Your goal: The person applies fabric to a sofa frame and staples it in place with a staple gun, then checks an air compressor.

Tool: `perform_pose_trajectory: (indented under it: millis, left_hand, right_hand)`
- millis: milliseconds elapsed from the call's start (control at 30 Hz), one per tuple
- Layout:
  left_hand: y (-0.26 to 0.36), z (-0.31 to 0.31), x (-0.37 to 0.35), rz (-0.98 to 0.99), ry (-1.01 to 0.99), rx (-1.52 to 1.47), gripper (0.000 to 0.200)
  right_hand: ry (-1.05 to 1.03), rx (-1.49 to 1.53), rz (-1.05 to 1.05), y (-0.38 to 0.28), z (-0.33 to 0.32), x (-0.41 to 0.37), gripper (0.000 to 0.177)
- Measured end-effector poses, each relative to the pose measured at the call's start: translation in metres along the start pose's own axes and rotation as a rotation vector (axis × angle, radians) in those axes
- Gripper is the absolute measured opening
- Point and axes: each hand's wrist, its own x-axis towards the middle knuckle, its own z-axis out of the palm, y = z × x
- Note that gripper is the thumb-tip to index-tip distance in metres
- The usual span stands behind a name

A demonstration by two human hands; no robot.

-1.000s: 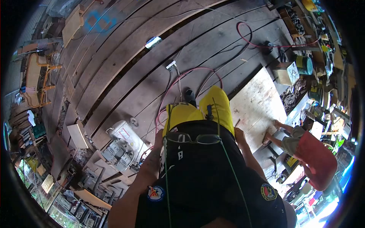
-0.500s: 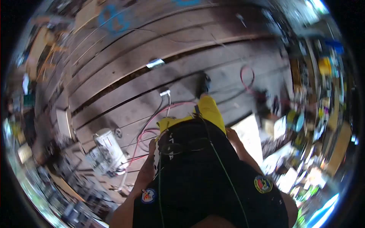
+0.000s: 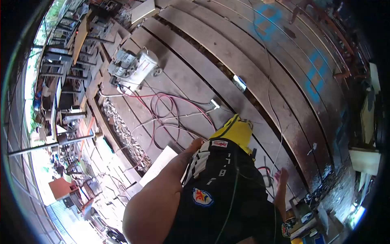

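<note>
My left hand [image 3: 196, 144] hangs by the yellow shorts [image 3: 239, 132], close to my hip; its fingers are mostly hidden. On the other side, my right hand [image 3: 281, 175] hangs away from my body, fingers loosely apart and nothing seen in it. Beyond my left hand, a red hose [image 3: 174, 101] lies in loops on the planks, running toward a white air compressor [image 3: 142, 69] with a wheel. A small white fitting or socket [image 3: 215, 104] rests on a cord near the shorts.
Wooden planks [image 3: 191, 57] with dark gaps form the floor. A bright rectangular piece [image 3: 239, 82] lies at one gap. A thin cable [image 3: 269, 73] crosses the boards past blue painted marks [image 3: 315, 77]. A pale board [image 3: 160, 162] is beside my left arm; cluttered racks stand at left.
My view has turned left, so the compressor and hose moved from lower left to upper left. My right hand now shows away from my side, and the yellow shorts sit farther right in view.
</note>
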Motion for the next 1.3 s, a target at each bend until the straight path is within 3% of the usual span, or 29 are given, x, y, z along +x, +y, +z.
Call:
perform_pose_trajectory:
  millis: [133,200,233,267,300,333,367,433,467,500,533,567,633,767,800,900,967,1033,1100,1167,1200,1233,1267,1300]
  left_hand:
    - [0.025,0.023,0.012,0.167,-0.078,0.078,0.022]
    - [0.022,0.039,0.04,0.303,-0.065,0.035,0.029]
    - [0.041,0.034,0.045,0.31,-0.072,0.046,0.029]
    - [0.07,0.024,0.051,0.284,-0.065,0.138,0.03]
    - [0.099,0.019,0.06,0.272,-0.07,0.237,0.031]
    - [0.1,0.016,0.068,0.553,0.009,0.213,0.016]
    - [0.116,0.005,0.077,0.266,-0.242,-0.141,0.015]
    - [0.118,0.004,0.143,0.785,-0.206,0.127,0.02]
    - [0.143,-0.005,0.157,0.667,-0.245,0.153,0.021]
    - [0.17,-0.011,0.17,0.53,-0.284,0.196,0.021]
    - [0.194,-0.018,0.183,0.428,-0.307,0.24,0.022]
    - [0.215,-0.028,0.202,0.372,-0.306,0.286,0.023]
    - [0.258,-0.048,0.239,0.337,-0.293,0.41,0.025]
    - [0.376,-0.044,0.329,0.428,-0.404,0.68,0.028]
    - [0.414,-0.039,0.348,0.471,-0.449,0.743,0.029]
    - [0.546,-0.017,0.405,0.618,-0.598,0.907,0.032]
    - [0.625,0.001,0.452,0.722,-0.649,0.99,0.034]
    - [0.709,0.01,0.496,0.853,-0.63,1.069,0.037]
    - [0.794,0.016,0.535,1.057,-0.571,1.137,0.039]
    - [0.869,0.034,0.556,1.228,-0.464,1.154,0.041]
    - [0.904,0.045,0.555,1.203,-0.404,1.13,0.042]
    - [0.934,0.068,0.54,1.045,-0.361,1.073,0.045]
    - [0.967,0.092,0.519,0.894,-0.308,1.006,0.049]
    - [0.995,0.115,0.491,0.972,-0.383,0.982,0.051]
  right_hand:
    - [-0.097,0.07,-0.06,-0.057,0.031,-0.008,0.05]
    - [-0.297,0.027,-0.039,-0.052,0.041,-0.003,0.049]
    - [-0.496,0.145,0.059,-0.026,0.027,0.022,0.045]
    - [-0.476,-0.202,-0.093,-0.02,0.029,0.015,0.042]
    - [-0.483,-0.425,-0.377,-0.003,0.024,0.017,0.04]
    - [-0.414,-0.64,-0.667,0.012,0.02,0.019,0.037]
    - [-0.333,-0.749,-1.073,0.044,0.002,0.024,0.036]
    - [-0.313,-0.899,-0.753,0.051,-0.006,0.006,0.035]
    - [-0.225,-0.925,-0.445,0.087,-0.007,0.029,0.032]
    - [-0.186,-1.148,-0.679,0.096,-0.014,0.034,0.037]
    - [-0.013,-0.683,-0.293,0.062,-0.014,0.018,0.037]
    - [0.103,-0.519,-0.527,0.09,-0.017,0.044,0.031]
    - [0.118,0.121,0.035,0.021,-0.021,0.026,0.026]
    - [0.21,0.415,-0.037,0.029,-0.013,0.094,0.03]
    - [0.23,0.315,-0.098,0.028,-0.003,0.106,0.033]
    - [0.471,-0.512,-0.641,0.074,0.076,0.193,0.045]
    - [0.309,-0.514,-0.271,-0.044,0.051,0.123,0.031]
    - [0.167,-0.519,-0.076,-0.12,0.045,0.088,0.018]
    - [0.236,-0.443,0.018,-0.109,0.079,0.102,0.01]
    - [0.432,-0.529,-0.308,-0.113,0.085,0.08,0.009]
    - [0.31,-0.447,-0.223,-0.123,0.079,0.073,0.014]
    - [0.186,-0.371,-0.135,-0.129,0.077,0.071,0.019]
    - [0.189,-0.373,-0.149,-0.129,0.082,0.074,0.019]
    - [0.23,0.463,0.117,-0.129,0.088,0.076,0.019]
